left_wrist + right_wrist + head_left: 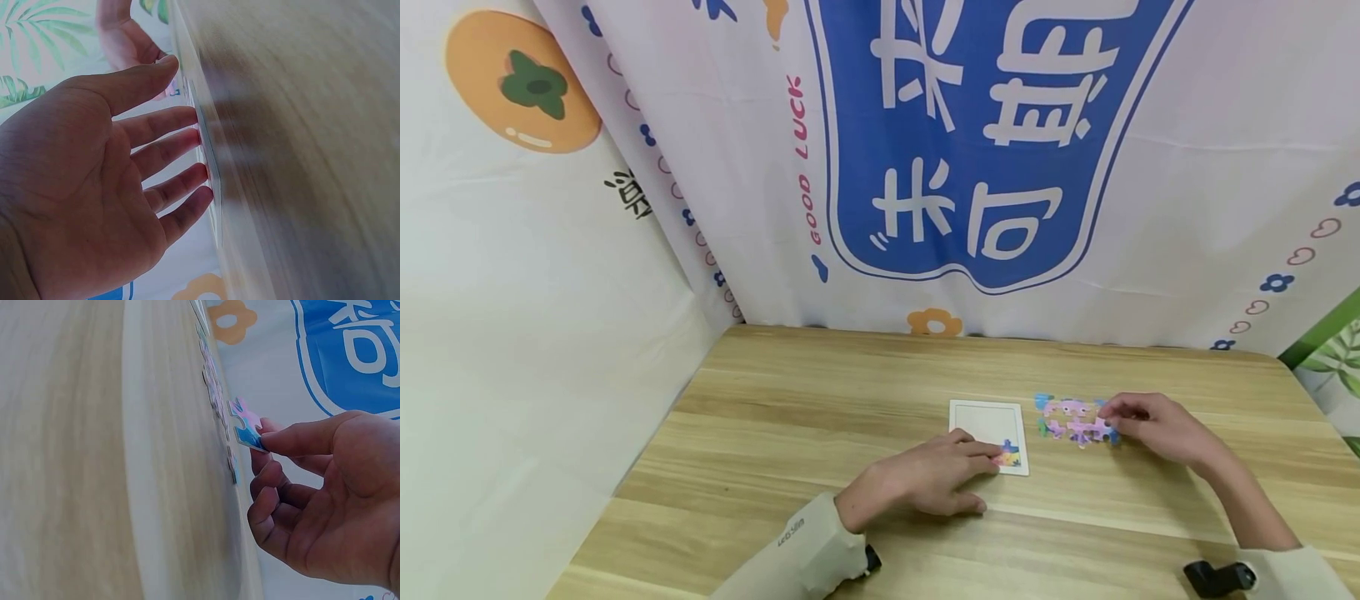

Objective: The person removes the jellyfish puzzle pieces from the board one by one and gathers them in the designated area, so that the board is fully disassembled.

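A white puzzle frame (pixel 987 414) lies on the table, with a few joined colourful pieces (pixel 1009 454) in its near right corner. My left hand (pixel 942 475) rests its fingertips on the near part of this frame, fingers spread and gently bent; the left wrist view shows them touching the board's surface (pixel 211 156). In the right wrist view, my right hand (pixel 319 494) pinches a pink and blue puzzle piece (pixel 248 428) between thumb and index finger, tilted up off the table. Loose pink and blue puzzle pieces (pixel 1071 408) lie beside and partly behind my right hand.
The wooden table (pixel 820 392) meets a printed white curtain (pixel 760 208) at its back edge. Another white cloth (pixel 535 333) hangs along the left side. Dark wrist devices (pixel 1217 577) sit at both sleeves.
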The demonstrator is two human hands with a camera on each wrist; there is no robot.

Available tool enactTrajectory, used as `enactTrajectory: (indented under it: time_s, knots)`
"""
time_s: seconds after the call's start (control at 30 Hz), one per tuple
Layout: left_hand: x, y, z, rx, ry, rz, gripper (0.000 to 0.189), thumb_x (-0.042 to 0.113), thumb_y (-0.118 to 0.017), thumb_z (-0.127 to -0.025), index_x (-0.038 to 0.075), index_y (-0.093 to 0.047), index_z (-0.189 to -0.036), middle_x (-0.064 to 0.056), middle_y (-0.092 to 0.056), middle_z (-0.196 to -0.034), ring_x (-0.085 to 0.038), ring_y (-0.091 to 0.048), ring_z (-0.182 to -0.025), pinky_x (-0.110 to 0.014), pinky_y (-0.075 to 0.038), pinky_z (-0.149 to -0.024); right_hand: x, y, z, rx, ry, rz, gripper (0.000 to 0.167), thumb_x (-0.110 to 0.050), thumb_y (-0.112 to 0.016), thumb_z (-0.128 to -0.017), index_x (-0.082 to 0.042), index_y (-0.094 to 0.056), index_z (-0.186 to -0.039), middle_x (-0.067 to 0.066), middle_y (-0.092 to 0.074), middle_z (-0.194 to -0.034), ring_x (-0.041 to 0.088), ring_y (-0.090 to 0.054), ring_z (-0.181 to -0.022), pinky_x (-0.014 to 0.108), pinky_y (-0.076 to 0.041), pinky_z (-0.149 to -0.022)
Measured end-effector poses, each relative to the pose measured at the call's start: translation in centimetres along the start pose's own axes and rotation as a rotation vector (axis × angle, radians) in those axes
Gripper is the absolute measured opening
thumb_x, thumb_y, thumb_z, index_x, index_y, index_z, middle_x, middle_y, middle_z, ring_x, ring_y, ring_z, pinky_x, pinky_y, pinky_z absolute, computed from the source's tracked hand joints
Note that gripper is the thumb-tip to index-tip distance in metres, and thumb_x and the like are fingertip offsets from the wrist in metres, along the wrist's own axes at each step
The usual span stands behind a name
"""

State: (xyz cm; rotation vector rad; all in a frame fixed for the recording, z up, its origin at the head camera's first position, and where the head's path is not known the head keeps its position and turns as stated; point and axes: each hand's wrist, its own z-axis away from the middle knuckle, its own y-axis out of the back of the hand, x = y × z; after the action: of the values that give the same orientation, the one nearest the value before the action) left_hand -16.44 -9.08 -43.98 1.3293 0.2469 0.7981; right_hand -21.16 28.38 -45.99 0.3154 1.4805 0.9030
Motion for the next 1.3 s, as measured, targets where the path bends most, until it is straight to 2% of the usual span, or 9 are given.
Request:
enactTrajectory:
  time_s: [0.3, 0.53, 0.83, 1.07, 1.3]
  knots:
    - [-0.07, -0.04, -0.21, -0.001, -0.008, -0.007, 0.058, 0.045, -0.063, -0.108, 0.023, -0.053, -0.16, 0.012, -0.033, -0.176, -0.013, -0.039, -0.154, -0.031, -0.039, -0.127, 0.65, 0.79, 0.53, 0.001, -0.01, -0.007, 0.021, -0.008, -0.057, -0.109, 0.0, -0.073, -0.121, 0.009, -0.069, -0.109, 0.008, -0.052, -0.087, 0.024, -0.047, -0.07]
    - [-0.06, 0.0, -0.21, -0.001, -0.008, -0.004, 0.057, 0.045, -0.064, -0.108, 0.023, -0.053, -0.159, 0.012, -0.033, -0.176, -0.014, -0.039, -0.154, -0.031, -0.039, -0.127, 0.47, 0.87, 0.61, -0.014, -0.017, 0.021, 0.02, -0.008, -0.057, -0.109, -0.002, -0.074, -0.119, 0.007, -0.068, -0.105, 0.009, -0.05, -0.085, 0.025, -0.044, -0.069]
    - [-0.02, -0.02, -0.13, -0.004, -0.002, -0.002, 0.058, 0.046, -0.064, -0.107, 0.024, -0.053, -0.16, 0.014, -0.032, -0.176, -0.013, -0.038, -0.154, -0.03, -0.039, -0.127, 0.1, 0.3, 0.33, 0.041, 0.002, 0.126, 0.016, -0.006, -0.064, -0.104, -0.007, -0.077, -0.113, 0.005, -0.073, -0.105, 0.011, -0.056, -0.087, 0.024, -0.048, -0.071]
    - [-0.04, -0.04, -0.09, -0.005, -0.001, -0.004, 0.059, 0.046, -0.065, -0.107, 0.023, -0.052, -0.16, 0.013, -0.032, -0.176, -0.013, -0.038, -0.154, -0.031, -0.039, -0.127, 0.01, 0.22, 0.2, 0.027, 0.033, 0.155, 0.015, -0.005, -0.076, -0.094, -0.006, -0.076, -0.109, 0.004, -0.072, -0.101, 0.009, -0.06, -0.086, 0.022, -0.052, -0.071]
    - [0.0, -0.04, -0.06, -0.001, 0.003, 0.007, 0.06, 0.046, -0.066, -0.106, 0.023, -0.052, -0.16, 0.014, -0.032, -0.176, -0.013, -0.038, -0.154, -0.031, -0.038, -0.127, 0.01, 0.37, 0.08, 0.025, 0.027, 0.171, 0.016, 0.0, -0.076, -0.094, -0.004, -0.075, -0.109, 0.007, -0.072, -0.103, 0.015, -0.062, -0.09, 0.022, -0.052, -0.071]
